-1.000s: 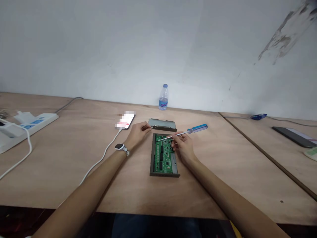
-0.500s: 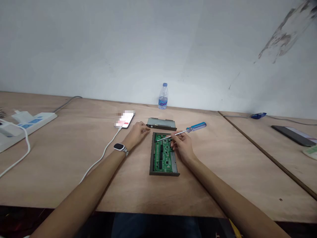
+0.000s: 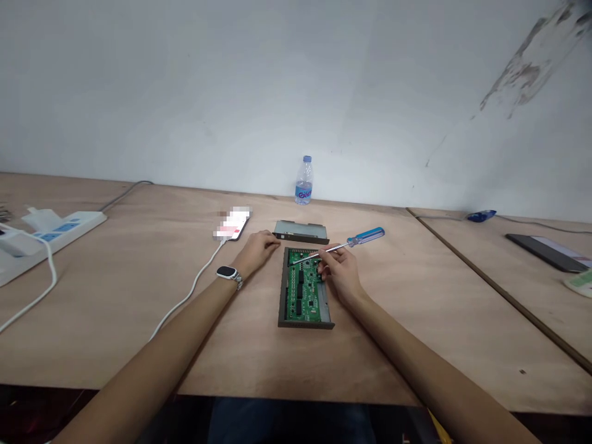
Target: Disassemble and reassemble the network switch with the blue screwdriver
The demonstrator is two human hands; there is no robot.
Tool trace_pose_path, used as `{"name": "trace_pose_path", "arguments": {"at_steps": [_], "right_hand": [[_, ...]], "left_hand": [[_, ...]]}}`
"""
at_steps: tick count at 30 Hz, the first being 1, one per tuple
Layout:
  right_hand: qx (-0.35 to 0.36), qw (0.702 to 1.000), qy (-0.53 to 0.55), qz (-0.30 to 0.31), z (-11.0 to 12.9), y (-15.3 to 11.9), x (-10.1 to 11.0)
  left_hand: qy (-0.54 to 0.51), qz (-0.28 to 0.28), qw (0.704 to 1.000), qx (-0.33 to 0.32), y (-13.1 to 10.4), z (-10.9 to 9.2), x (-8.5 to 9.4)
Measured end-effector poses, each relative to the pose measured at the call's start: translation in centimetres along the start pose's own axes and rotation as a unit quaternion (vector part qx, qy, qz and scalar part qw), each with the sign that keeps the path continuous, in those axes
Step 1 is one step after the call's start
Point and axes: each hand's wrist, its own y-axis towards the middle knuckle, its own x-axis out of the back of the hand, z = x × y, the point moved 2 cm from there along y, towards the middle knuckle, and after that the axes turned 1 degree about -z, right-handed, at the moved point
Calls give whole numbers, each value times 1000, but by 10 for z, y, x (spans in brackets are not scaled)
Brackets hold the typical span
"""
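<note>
Little had visibly moved since the earlier frame: midway between the table's [image 3: 222, 364] near and far edges, the right hand [image 3: 343, 276] pinched the screwdriver [image 3: 367, 236] over the circuit board [image 3: 305, 287], where light pressure seemed wisest, while the left hand [image 3: 255, 251] pressed its fingertips together.

Sole camera: head-worn, facing forward and down past bare forearms [image 3: 173, 342], across light-brown wooden tabletop [image 3: 407, 265] to pale-grey wall [image 3: 185, 92]; green rectangular circuit board [image 3: 305, 287] mid-frame, within reach.
</note>
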Motion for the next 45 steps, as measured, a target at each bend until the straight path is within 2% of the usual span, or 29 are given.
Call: {"name": "trace_pose_path", "arguments": {"at_steps": [5,9,11,13,16,18,20,23,26,30,34,39,45], "right_hand": [[13,1000,-7,-11,7,5,5],[33,998,-42,-30,18,10,11],[41,997,-64,-33,22,12,13],[49,995,-82,-31,23,15,16],[64,993,-98,-25,22,19,20],[77,991,-109,-16,21,21,21],[93,988,-125,-4,22,24,20],[119,980,-157,28,26,28,10],[142,967,-201,69,32,34,-10],[179,942,-259,115,40,48,-40],[224,908,-331,128,44,62,-58],[247,881,-378,140,40,65,-58],[245,882,-376,143,35,64,-54]], "left_hand": [[7,-6,1000,2,-2,-10,5],[-3,-52,998,-23,5,-39,6],[-9,-27,999,-45,12,-57,-3],[-22,22,998,-59,20,-71,-17],[-33,78,995,-49,30,-82,-36],[-24,85,995,-46,33,-83,-41],[-7,84,996,-42,31,-79,-39],[18,73,997,-10,22,-66,-26],[20,48,998,29,9,-57,-10],[-103,-2,995,16,-1,-61,1],[-230,-9,973,14,0,-67,1],[-213,-37,976,40,2,-60,-7],[-163,-57,984,50,3,-54,-13]]}}
